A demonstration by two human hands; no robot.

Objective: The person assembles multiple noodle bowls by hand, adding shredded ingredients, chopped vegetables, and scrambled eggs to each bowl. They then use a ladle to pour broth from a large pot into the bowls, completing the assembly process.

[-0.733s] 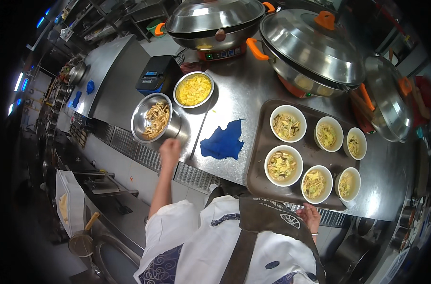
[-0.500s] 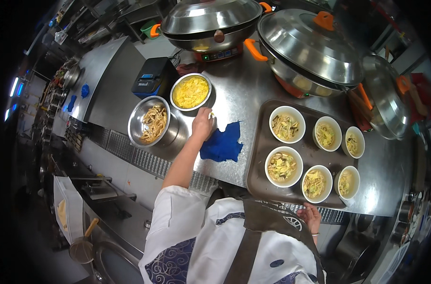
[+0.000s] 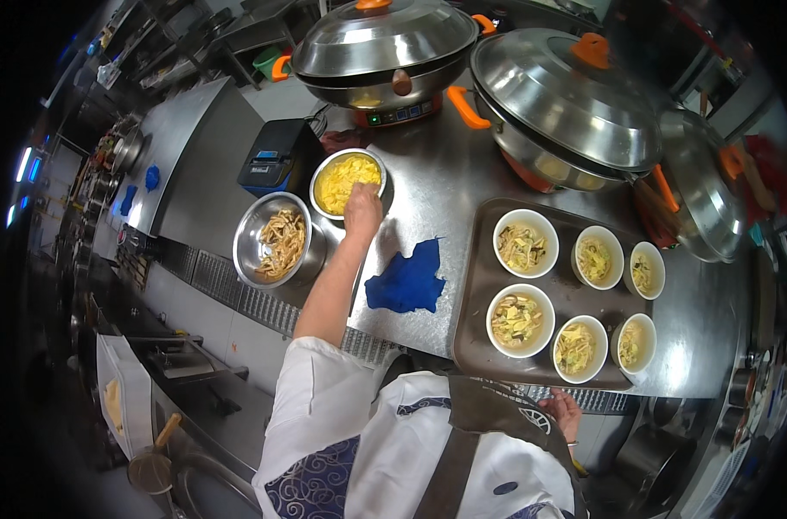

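From the head view, a long stainless steel surface [image 3: 445,186] runs through a commercial kitchen, with a perforated ledge along its near edge and darker steel counters off to the left. On it stand three lidded woks [image 3: 385,43] with orange handles, a black box-shaped device [image 3: 277,160], and a blue cloth [image 3: 408,278] lying crumpled beside a brown tray [image 3: 471,311] carrying six white bowls [image 3: 521,320] of food. The left hand [image 3: 362,210] reaches into the steel bowl of yellow food [image 3: 342,177], fingers bunched at the food. Just left sits a steel bowl of pale strips [image 3: 277,242]. The right hand [image 3: 564,409] rests near the body below the tray; whether it grips anything cannot be told.
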